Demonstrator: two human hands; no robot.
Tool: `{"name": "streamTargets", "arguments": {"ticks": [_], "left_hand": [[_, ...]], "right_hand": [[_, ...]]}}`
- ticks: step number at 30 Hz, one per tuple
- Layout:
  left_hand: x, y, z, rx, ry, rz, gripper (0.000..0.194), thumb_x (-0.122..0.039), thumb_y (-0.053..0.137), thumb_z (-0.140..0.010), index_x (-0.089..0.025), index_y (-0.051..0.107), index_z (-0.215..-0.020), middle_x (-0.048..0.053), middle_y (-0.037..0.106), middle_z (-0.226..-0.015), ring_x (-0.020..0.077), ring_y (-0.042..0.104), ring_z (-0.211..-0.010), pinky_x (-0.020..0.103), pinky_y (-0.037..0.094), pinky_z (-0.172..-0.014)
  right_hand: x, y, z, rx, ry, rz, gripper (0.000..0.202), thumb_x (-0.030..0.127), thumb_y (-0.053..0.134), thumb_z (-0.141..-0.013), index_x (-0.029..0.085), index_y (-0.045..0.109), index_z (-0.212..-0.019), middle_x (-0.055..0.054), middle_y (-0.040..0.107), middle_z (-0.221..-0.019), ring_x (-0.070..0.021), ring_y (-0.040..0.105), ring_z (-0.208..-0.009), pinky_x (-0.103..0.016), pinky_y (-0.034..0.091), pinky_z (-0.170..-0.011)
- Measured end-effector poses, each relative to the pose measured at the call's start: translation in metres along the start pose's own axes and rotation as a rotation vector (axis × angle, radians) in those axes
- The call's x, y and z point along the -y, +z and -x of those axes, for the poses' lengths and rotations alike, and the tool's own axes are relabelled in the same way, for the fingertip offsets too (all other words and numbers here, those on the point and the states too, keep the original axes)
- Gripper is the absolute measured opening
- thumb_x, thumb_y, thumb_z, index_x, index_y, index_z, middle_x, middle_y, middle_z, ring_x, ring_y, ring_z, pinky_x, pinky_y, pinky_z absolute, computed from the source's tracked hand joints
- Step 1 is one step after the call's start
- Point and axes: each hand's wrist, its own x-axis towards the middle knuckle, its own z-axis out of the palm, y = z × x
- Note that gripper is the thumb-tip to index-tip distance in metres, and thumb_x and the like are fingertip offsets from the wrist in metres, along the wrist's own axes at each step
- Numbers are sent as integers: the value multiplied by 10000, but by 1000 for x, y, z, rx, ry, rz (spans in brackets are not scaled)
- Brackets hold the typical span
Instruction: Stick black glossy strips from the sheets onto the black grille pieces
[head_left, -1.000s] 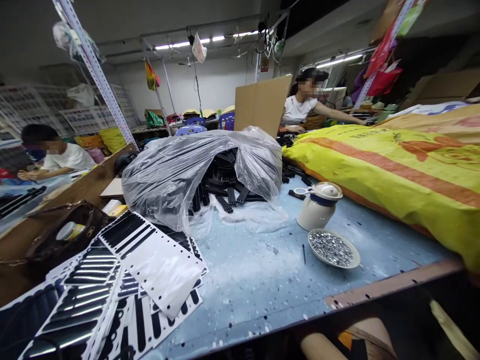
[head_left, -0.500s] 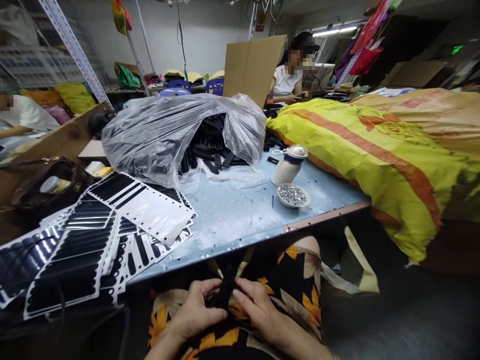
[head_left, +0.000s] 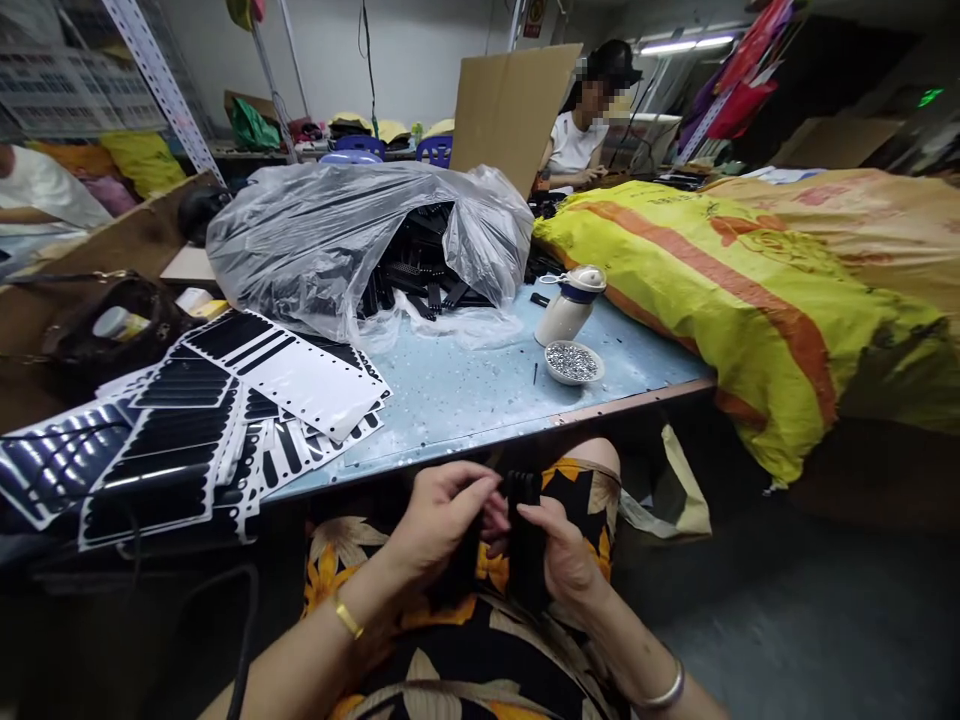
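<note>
Handling appeared under way above the lap (head_left: 424,668). The right hand (head_left: 571,562) gripped black pieces (head_left: 526,550); whether the left hand (head_left: 442,515) held anything could not be determined. Repositioning probably required steady right-hand support.

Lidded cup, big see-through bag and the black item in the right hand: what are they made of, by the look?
Lidded cup: perhaps glazed ceramic, glossy; pale body, highlights on the lid.
Bag: thin plastic film, shiny; translucent, finely creased.
Black item in the right hand: possibly plastic, fairly dull; too dark to be sure.
</note>
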Motion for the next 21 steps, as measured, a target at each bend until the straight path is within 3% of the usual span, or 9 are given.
{"name": "streamTargets", "arguments": {"ticks": [2,4,6,8,11,14,16,19,21], "left_hand": [[-1,28,-17,40,27,49,336,-456,770,-740,-132,677,-749,25,676,-607,114,617,-487,223,489,-514],[11,48,-35,53,-28,123,351,-466,775,-729,-140,645,-751,8,660,-613,109,618,-473,212,480,-497],[30,56,-49,38,-88,141,372,-485,753,-749,-137,619,-759,15,650,-622,128,646,-503,222,496,-513],[49,53,-55,45,-90,-39,358,-475,645,-855,-117,631,-833,59,683,-695,163,700,-605,254,540,-585],[65,26,-49,67,-20,-451,335,-391,539,-935,-96,668,-1027,122,735,-883,233,733,-834,345,574,-752],[70,-23,-33,79,36,-740,445,-293,781,-738,-135,679,-1141,151,716,-1120,338,652,-1095,458,500,-959],[75,-55,-24,289,121,-1471,484,-349,730,-797,-139,634,-1222,177,690,-1176,354,631,-1120,481,485,-958],[91,-82,-17,450,61,-1644,128,-166,662,-822,-128,707,-936,141,732,-893,308,684,-908,414,496,-851],[105,-84,-18,517,75,-1641,132,-112,580,-865,-145,708,-875,124,732,-890,282,676,-917,392,474,-860]], "right_hand": [[-6,4,8,-130,-56,-103,330,481,868,-551,220,736,-705,-17,735,-738,-238,680,-768,-360,562,-728],[-13,6,18,-188,-45,-152,405,556,854,-580,240,745,-807,-9,737,-766,-243,683,-785,-382,565,-765],[-18,-2,27,-159,60,-82,425,540,852,-604,221,736,-859,-18,724,-737,-250,685,-723,-397,569,-711],[-19,-17,32,-124,142,78,380,410,880,-548,184,717,-808,-13,692,-665,-226,655,-619,-357,546,-610],[-12,-44,29,-140,115,296,279,274,807,-496,160,693,-723,8,643,-603,-185,597,-568,-285,477,-535],[-2,-57,22,-80,76,424,210,247,728,-520,162,678,-707,20,625,-615,-171,565,-607,-262,442,-549],[0,-49,14,41,77,491,179,215,702,-534,161,659,-700,33,602,-622,-153,532,-617,-246,410,-549],[-12,-19,-8,175,122,542,155,170,675,-533,160,620,-677,46,570,-619,-136,502,-621,-237,392,-551],[-27,2,-32,179,174,575,146,147,682,-537,157,604,-659,39,578,-636,-140,518,-627,-242,417,-558]]}}
